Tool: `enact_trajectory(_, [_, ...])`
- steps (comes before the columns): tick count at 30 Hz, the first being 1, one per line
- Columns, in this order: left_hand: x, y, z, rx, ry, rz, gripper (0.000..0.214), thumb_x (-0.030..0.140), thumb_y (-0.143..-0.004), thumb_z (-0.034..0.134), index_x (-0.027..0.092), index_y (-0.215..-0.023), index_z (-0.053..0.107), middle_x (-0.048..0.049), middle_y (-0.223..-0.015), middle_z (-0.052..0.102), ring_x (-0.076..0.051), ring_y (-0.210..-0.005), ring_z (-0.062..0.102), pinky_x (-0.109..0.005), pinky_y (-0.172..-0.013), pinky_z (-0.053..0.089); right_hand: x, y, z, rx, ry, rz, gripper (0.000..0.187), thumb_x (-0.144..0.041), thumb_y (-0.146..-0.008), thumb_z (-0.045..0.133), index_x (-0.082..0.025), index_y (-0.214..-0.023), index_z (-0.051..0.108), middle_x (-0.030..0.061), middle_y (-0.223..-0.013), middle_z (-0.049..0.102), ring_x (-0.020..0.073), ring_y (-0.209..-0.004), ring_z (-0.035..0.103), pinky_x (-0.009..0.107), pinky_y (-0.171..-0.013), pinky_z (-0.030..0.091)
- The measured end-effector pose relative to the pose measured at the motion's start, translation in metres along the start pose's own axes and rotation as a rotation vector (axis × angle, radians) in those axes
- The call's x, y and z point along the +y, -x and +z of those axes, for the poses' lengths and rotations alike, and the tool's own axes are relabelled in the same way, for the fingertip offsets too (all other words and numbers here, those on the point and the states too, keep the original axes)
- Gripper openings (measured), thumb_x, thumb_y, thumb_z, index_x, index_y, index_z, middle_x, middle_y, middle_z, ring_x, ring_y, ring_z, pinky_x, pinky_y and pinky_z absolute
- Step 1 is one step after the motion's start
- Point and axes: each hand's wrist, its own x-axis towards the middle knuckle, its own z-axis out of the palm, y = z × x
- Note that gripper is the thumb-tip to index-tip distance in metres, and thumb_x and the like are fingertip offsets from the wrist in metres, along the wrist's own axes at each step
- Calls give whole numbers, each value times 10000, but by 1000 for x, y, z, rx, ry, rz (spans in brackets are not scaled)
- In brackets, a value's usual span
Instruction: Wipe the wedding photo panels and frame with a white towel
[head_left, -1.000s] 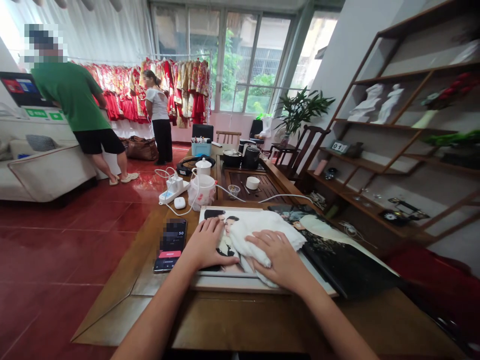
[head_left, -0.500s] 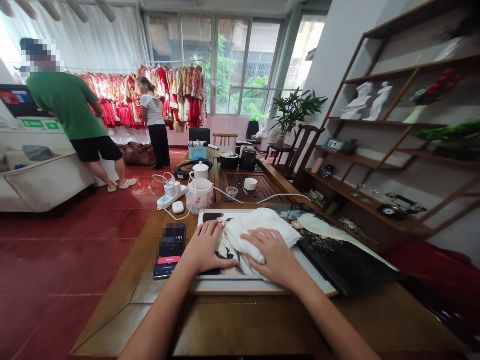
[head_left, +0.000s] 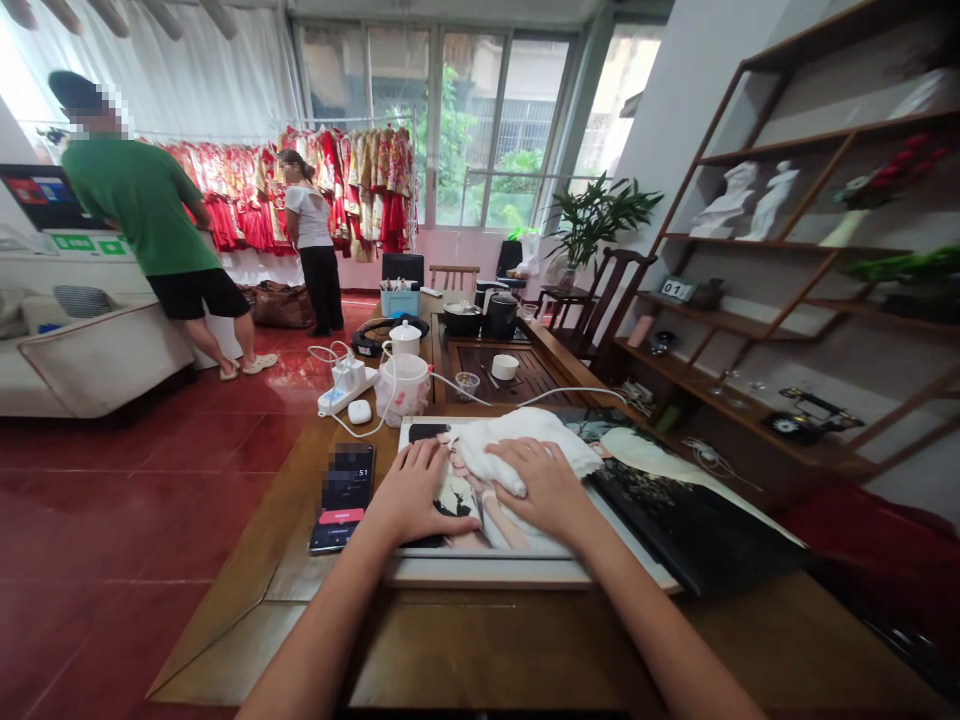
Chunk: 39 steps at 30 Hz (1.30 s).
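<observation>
A large open photo album lies on the wooden table in front of me. My left hand rests flat on its left page, fingers spread. My right hand presses a white cloth onto the page, fingers curled over the cloth's near edge. The album's dark right page stretches away to the right, uncovered.
A phone lies left of the album. Behind stand a white kettle, a power strip, cables and a tea tray. Shelves line the right wall. Two people stand far left by a clothes rack.
My right hand has slid the cloth away from me, up the page, uncovering more of the photo near the front edge. My left hand stays in place.
</observation>
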Motion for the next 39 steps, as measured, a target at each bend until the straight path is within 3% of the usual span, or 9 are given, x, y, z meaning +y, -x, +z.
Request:
enact_trajectory(12, [1,0,-1,25,32,6,957,791,-659,555,179,-1373,376,-139,-1436,382,-336,-1333,312,-476,-1098,249,-21,40,-8,8,15,22,408,-415,-891,480,-262,-1268,513,77,-1247,581,277,-1122,478,454,-949,301])
enact_trajectory(23, [1,1,-1,17,28,2,980,810,-659,528,166,-1380,370,-140,-1443,374,-330,-1340,307,-467,-1107,242,16,-2,2,33,19,38,425,-355,-848,504,-260,-1263,502,70,-1234,592,271,-1081,502,450,-914,327])
enact_trajectory(34, [0,0,0,24,23,13,982,794,-655,556,163,-1383,368,-140,-1446,374,-325,-1343,301,-460,-1116,231,-8,52,-8,8,19,22,472,-321,-809,537,-260,-1276,498,87,-1236,580,280,-1111,485,450,-931,315])
enact_trajectory(39, [1,0,-1,15,37,10,976,801,-660,540,165,-1382,372,-143,-1441,379,-332,-1342,304,-472,-1115,223,-3,40,-9,-6,15,25,459,-344,-819,530,-261,-1270,505,91,-1227,589,283,-1088,497,459,-921,317])
